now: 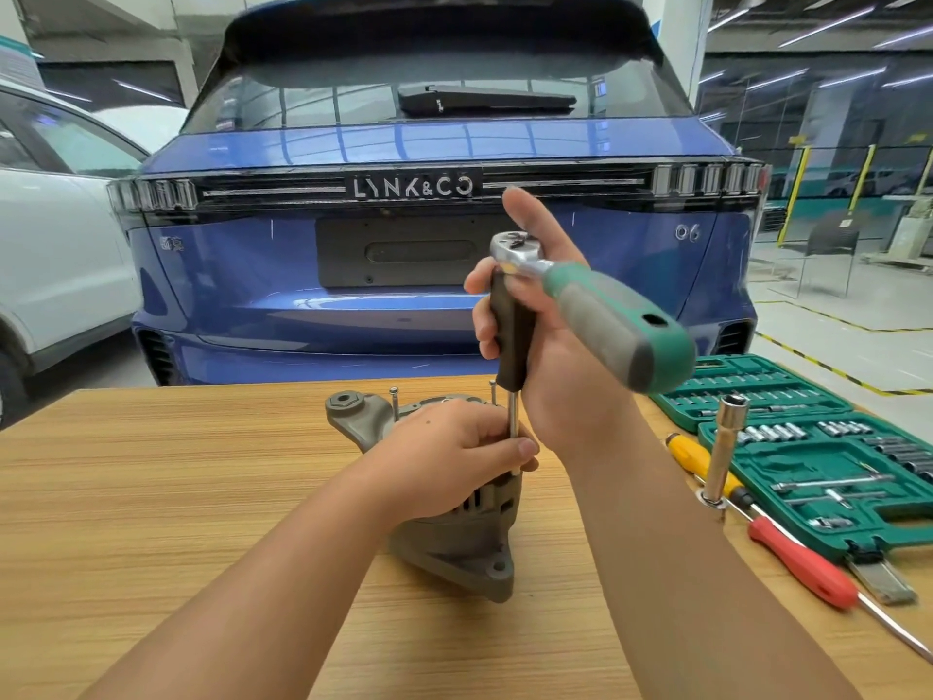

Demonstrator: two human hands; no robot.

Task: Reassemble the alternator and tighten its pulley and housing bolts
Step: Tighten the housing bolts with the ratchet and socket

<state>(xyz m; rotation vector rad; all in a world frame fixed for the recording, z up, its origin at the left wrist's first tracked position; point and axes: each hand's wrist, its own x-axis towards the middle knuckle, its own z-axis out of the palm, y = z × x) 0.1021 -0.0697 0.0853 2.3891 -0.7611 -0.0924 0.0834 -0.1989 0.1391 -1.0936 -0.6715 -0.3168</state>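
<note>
Two hands at work, left hand point(454, 457) atop alternator point(454, 543), right hand point(545, 346) gripping ratchet point(601, 305) above.

Indoor garage or workshop hall. Wood-grain counter point(176, 497) fills the foreground. Directly behind it, the rear of a blue car point(414, 275), badge reads "LYNK&CO", "06" at right, number-plate recess blank. White car point(55, 255) just beside it at left, partly cut off. Floor point(828, 305) pale grey, glossy, with yellow-and-black hazard stripes point(818, 363) at right. White pillar point(676, 48) behind the blue car. Ceiling strip lights point(828, 27), lit. Yellow posts point(795, 194) and a dark chair point(828, 250) far right, near glass partitions.
</note>
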